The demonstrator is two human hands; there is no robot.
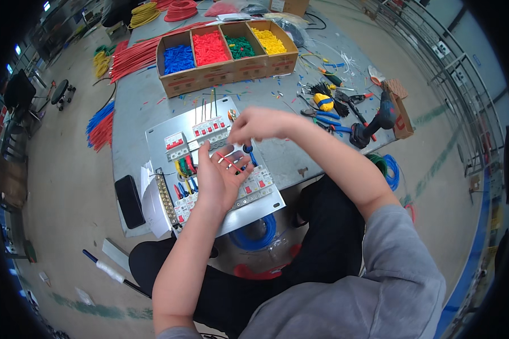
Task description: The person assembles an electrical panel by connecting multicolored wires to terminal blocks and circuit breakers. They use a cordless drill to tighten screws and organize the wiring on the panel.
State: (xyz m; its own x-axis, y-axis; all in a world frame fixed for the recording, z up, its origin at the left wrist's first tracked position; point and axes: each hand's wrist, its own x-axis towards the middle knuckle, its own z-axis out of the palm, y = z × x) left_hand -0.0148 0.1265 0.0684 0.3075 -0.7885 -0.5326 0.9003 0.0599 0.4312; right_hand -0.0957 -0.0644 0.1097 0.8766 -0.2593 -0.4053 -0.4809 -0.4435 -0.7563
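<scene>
My left hand (221,179) is palm up over the metal mounting plate (214,227), its fingers loosely curled. A thin red piece (229,162), like a short wire, lies across those fingers with small whitish bits beside it. Just above hovers my right hand (261,124), slightly blurred, with its fingertips bent together; whatever they pinch is hidden. On the plate stand white circuit breakers with red switches (209,130), and thin dark wires rise from the far row. Looped yellow, green and red wires (185,166) and a brass terminal strip (164,198) sit at the plate's left.
A cardboard box (220,73) of blue, red, green and yellow sleeves stands at the back. Pliers (325,117), cutters and a cordless driver (373,121) lie right. A phone (129,201) is at left, near red wire bundles (136,59). Blue coiled wire (255,237) hangs below.
</scene>
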